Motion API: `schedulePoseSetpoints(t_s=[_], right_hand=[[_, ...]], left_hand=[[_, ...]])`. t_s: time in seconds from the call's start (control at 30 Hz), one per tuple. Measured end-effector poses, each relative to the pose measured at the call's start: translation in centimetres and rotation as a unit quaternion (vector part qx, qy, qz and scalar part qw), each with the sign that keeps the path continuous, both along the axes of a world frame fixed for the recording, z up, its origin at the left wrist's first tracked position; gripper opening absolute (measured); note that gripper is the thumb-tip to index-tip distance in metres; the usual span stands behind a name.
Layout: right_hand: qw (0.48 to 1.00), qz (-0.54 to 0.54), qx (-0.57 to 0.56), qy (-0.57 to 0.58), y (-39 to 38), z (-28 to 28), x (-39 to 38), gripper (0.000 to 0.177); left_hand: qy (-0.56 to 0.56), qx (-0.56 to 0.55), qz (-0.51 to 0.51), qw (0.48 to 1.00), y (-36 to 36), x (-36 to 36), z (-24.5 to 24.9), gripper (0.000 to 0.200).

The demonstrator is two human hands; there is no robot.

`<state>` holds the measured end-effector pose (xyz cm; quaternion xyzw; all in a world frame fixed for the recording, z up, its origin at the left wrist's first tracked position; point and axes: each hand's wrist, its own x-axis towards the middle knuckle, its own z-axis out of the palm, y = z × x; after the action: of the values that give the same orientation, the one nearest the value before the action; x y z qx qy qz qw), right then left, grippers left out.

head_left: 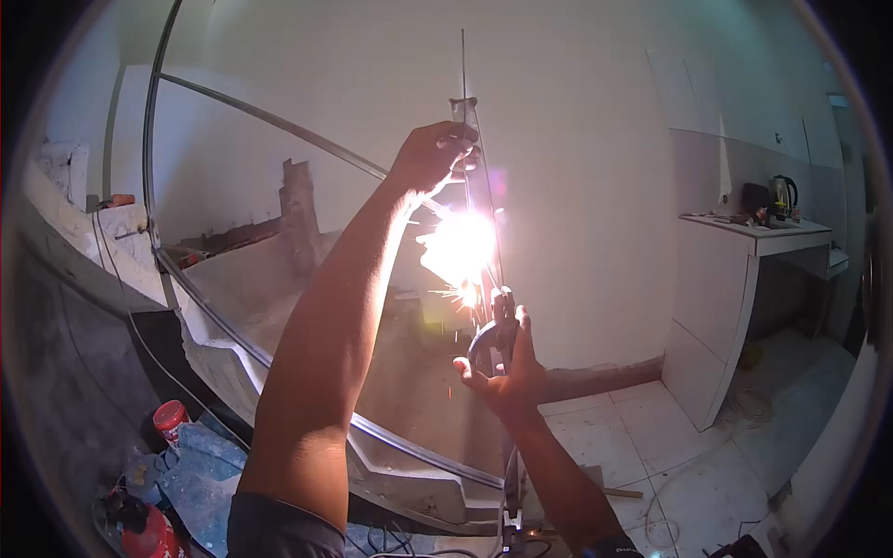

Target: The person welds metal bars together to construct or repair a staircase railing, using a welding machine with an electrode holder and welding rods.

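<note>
A glaring white welding arc (460,244) throws sparks at the middle of the view and washes out the metal around it. Above it, my left hand (439,158) is closed round the upper part of an upright metal piece (464,110), with a thin rod rising past it. Below and right of the glare, my right hand (507,377) grips a dark electrode holder (503,321), thumb and fingers on its two sides. Slanting metal rails (270,116) run from the left toward the lit spot.
Concrete steps (400,465) descend along the lower rail (409,448). Red containers (170,418) and blue plastic sheeting (200,465) lie lower left. A tiled counter (712,316) at right carries a kettle (786,192). Cables hang at left and bottom; a pale wall stands behind.
</note>
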<state>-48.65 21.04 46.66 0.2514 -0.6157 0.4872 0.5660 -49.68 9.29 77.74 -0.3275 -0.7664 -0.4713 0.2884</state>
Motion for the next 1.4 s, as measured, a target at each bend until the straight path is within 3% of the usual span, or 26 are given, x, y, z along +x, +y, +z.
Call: schedulePoseSetpoints(t_s=[0.03, 0.07, 0.2, 0.27, 0.33, 0.37, 0.43, 0.47, 0.5, 0.57, 0.8, 0.97, 1.03, 1.07, 1.17, 1.4], right_hand=[[1.0, 0.026, 0.012, 0.01, 0.0, -0.1, -0.2, 0.116], [0.996, 0.064, -0.006, -0.059, -0.1, 0.0, 0.2, 0.117], [0.997, 0.001, 0.017, -0.076, 0.1, 0.1, 0.6, 0.118], [0.999, -0.019, -0.009, -0.024, -0.5, -0.2, -0.4, 0.117], [0.998, 0.047, -0.027, -0.027, -0.2, -0.3, -0.2, 0.118], [0.999, 0.021, -0.012, 0.029, 0.1, -0.7, -0.4, 0.116], [0.999, 0.013, -0.012, 0.029, 0.1, -0.8, -0.3, 0.115], [0.997, 0.07, -0.022, 0.016, 0.0, -0.9, -0.2, 0.114], [0.997, 0.007, -0.01, 0.081, 0.0, -0.3, -0.9, 0.114], [0.999, 0.028, -0.018, -0.006, -0.1, -0.6, -0.2, 0.113], [0.999, -0.001, -0.002, 0.039, 0.0, 0.0, -0.2, 0.111], [0.999, -0.032, 0.01, 0.011, 0.1, 0.6, 0.6, 0.108], [0.999, -0.024, 0.014, -0.019, 0.1, 0.3, 0.3, 0.112], [0.999, -0.036, 0.012, -0.003, 0.1, 0.5, 0.4, 0.112], [0.999, 0.025, -0.002, -0.041, 0.0, 0.7, 0.7, 0.113], [0.999, -0.03, 0.005, -0.023, -0.1, 0.7, 0.4, 0.115]], left_hand=[[-0.002, 0.002, 0.016, 1.0, 0.1, 0.2, 0.0, 0.021], [0.003, -0.009, 0.01, 1.0, -0.2, -0.3, 0.1, 0.022], [-0.016, -0.013, -0.008, 1.0, -0.3, -0.5, 0.2, 0.026], [0.006, -0.003, 0.024, 1.0, -0.1, -0.3, 0.1, 0.023], [0.003, 0.002, 0.008, 1.0, 0.2, -0.1, -0.1, 0.023], [0.0, 0.007, -0.008, 1.0, 0.2, 0.1, -0.1, 0.024], [-0.025, -0.002, 0.01, 1.0, 0.1, 0.2, 0.1, 0.025], [-0.018, -0.004, 0.002, 1.0, 0.1, 0.2, 0.0, 0.024], [-0.011, -0.006, -0.005, 1.0, 0.0, 0.2, 0.0, 0.024], [-0.009, -0.004, -0.011, 1.0, -0.1, 0.1, -0.1, 0.024], [-0.01, 0.0, -0.005, 1.0, 0.2, 0.7, -0.2, 0.024], [-0.004, -0.003, 0.004, 1.0, 0.0, 0.3, 0.0, 0.024], [0.03, -0.055, 0.01, 0.998, -0.2, 0.3, 0.4, 0.025], [0.002, -0.005, 0.004, 1.0, 0.0, 0.2, -0.2, 0.028], [0.014, -0.019, 0.036, 0.999, 0.2, 0.5, -0.1, 0.027], [-0.007, 0.003, -0.007, 1.0, 0.1, 0.5, -0.1, 0.024]])
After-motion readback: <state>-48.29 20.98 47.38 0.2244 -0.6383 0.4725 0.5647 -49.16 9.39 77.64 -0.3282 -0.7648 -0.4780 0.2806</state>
